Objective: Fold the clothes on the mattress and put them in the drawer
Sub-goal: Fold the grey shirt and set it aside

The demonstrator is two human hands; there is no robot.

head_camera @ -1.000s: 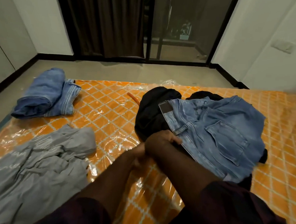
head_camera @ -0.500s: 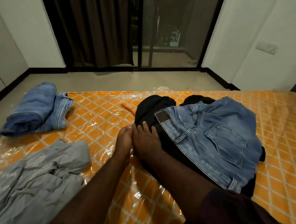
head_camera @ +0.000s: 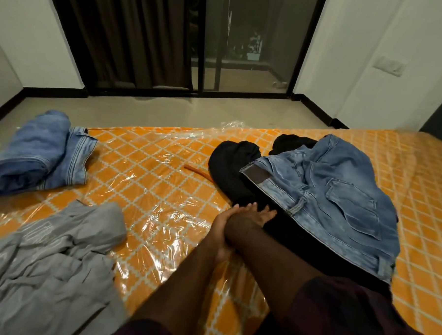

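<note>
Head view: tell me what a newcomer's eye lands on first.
The orange mattress in shiny plastic fills the view. On its right, light blue jeans lie over a black garment, where both hands meet, left hand against right hand. Folded jeans and a crumpled grey garment lie left.

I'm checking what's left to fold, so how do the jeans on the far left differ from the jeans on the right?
The left jeans are folded into a compact bundle; the right jeans lie spread open, waistband and back pocket showing. The left jeans rest directly on the mattress near its corner; the right jeans lie on top of a black garment. No hand touches either. Both are light blue denim.
</note>
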